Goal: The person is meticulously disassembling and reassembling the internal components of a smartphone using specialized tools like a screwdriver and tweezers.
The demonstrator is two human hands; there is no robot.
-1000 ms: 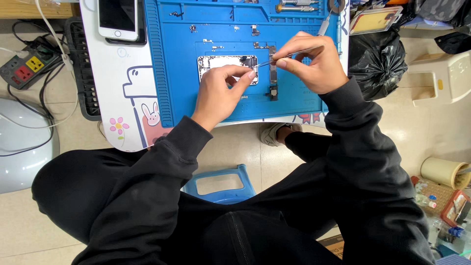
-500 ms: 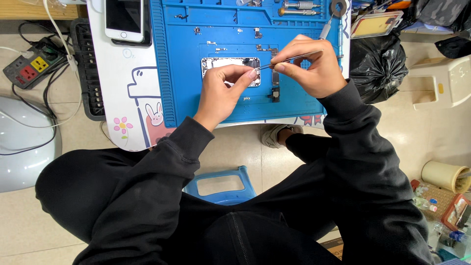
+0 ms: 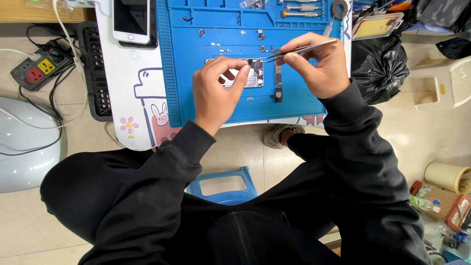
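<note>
Down at the near edge, one light-blue plastic stool (image 3: 223, 184) peeks out between two black-clad legs. Moving up, two hands are over the blue silicone work mat (image 3: 186, 68). One left hand (image 3: 216, 91) is curled on the opened silver phone body with exposed circuitry (image 3: 252, 73), thumb and forefinger pinching its lower edge. One right hand (image 3: 316, 64) is closed tight around a pair of slim metal tweezers (image 3: 299, 49), tips pointing left, right over the phone body's top right corner; whether the tips hold anything is too small to tell. Two small dark parts (image 3: 278, 83) lie just right of the phone body, and a scatter of tiny screws dots the mat above.

Compared with half a second back, both hands sit in much the same places; the tweezers hover at the same corner.

Farther out: one white smartphone with a dark screen (image 3: 131, 19), cut off at the top; one power strip (image 3: 37, 71) to the left; one black rubbish bag (image 3: 380, 66) to the right. Tools along the mat's far edge are cropped.
</note>
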